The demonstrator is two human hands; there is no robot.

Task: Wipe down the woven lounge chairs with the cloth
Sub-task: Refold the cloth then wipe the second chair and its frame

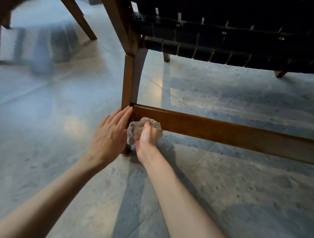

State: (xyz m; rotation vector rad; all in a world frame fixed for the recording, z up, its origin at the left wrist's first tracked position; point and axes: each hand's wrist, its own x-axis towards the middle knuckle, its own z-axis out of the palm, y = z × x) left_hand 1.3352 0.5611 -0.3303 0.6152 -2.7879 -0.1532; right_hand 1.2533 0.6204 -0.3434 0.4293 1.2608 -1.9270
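Note:
A wooden lounge chair with a black woven seat (228, 39) fills the upper right. Its near leg (127, 81) drops to the floor, and a low wooden crossbar (233, 130) runs right from it. My right hand (148, 136) grips a bunched beige-grey cloth (136, 128) against the left end of the crossbar, at the joint with the leg. My left hand (110, 133) lies flat with straight fingers against the left side of the leg. The leg's lower end is mostly hidden behind the cloth and hands.
A second wooden chair (76, 12) stands at the upper left, blurred. The floor (42, 167) is polished grey stone tile with reflections. Two more chair feet (166, 57) show under the seat at the back.

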